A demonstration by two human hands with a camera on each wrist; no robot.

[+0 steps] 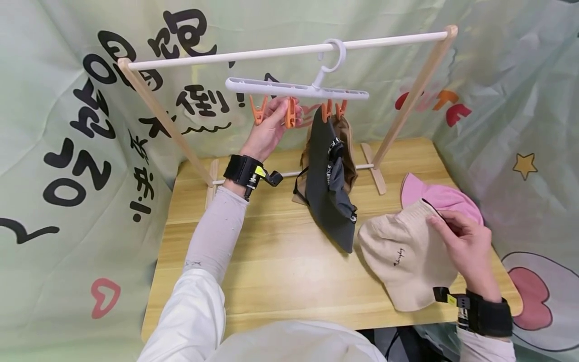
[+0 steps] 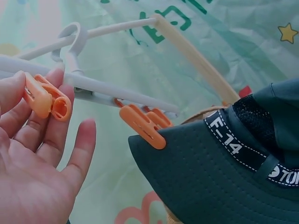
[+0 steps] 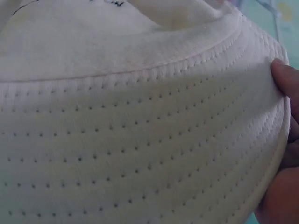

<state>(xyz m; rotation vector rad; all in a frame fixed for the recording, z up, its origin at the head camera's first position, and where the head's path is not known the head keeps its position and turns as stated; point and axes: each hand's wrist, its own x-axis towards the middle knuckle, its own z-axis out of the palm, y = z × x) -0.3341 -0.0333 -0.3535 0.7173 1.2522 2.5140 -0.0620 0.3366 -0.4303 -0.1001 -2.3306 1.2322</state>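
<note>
My left hand (image 1: 268,129) is raised at the hanger and pinches an orange clip (image 1: 290,113) between thumb and fingers. That clip hangs from the white hanger (image 1: 271,88); a second orange clip (image 1: 258,111) hangs left of it. My right hand (image 1: 470,244) grips the brim edge of a beige cap (image 1: 407,261) at the table's right side. Stitched rows on the brim (image 3: 140,135) fill the right wrist view, with the thumb (image 3: 285,77) on its edge. A dark cap (image 2: 187,168) hangs by its brim from an orange clip (image 2: 142,127), a brown cap (image 1: 349,151) behind it.
The hanger hooks over the white rod (image 1: 203,56) of a wooden-legged rack (image 1: 413,98) standing on the wooden table (image 1: 267,281). A pink cap (image 1: 445,198) lies at the right behind the beige one. Printed cloth (image 1: 59,151) surrounds the table at the back and sides.
</note>
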